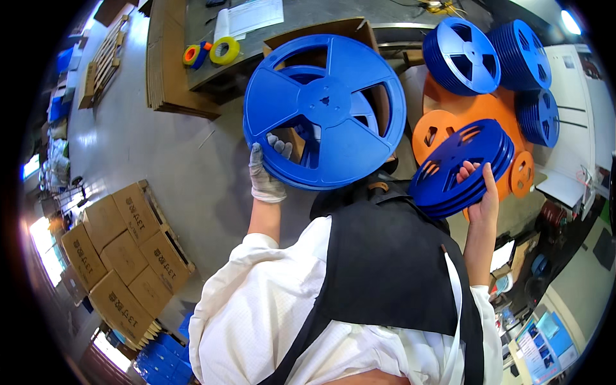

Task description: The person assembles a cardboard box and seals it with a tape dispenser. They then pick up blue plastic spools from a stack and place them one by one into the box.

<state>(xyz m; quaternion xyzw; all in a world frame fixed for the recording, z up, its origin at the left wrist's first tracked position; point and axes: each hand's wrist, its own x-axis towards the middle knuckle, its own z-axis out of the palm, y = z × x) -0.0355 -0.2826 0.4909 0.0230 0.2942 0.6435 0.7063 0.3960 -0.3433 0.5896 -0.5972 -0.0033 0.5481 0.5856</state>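
Note:
In front of me on the left, my left hand (pixel 266 178), in a pale glove, grips the lower left rim of a large blue plastic reel (pixel 325 101). Its fingers reach through a cut-out, and at least one more rim shows just beneath. Behind that reel stands an open cardboard box (pixel 364 31); more blue reel parts show through the cut-outs. My right hand (pixel 484 196), bare, is closed around the right edge of a tilted stack of several blue reels (pixel 452 170), fingers through an opening and thumb outside. This stack hangs close to my black apron (pixel 391 256).
Stacks of blue reels (pixel 463 58) stand on an orange surface (pixel 507 106) at the far right, near an orange disc (pixel 433 131). A dark table (pixel 308 13) at the back bears yellow tape (pixel 224 51) and papers (pixel 253 18). Cartons (pixel 131 247) sit on a pallet at left.

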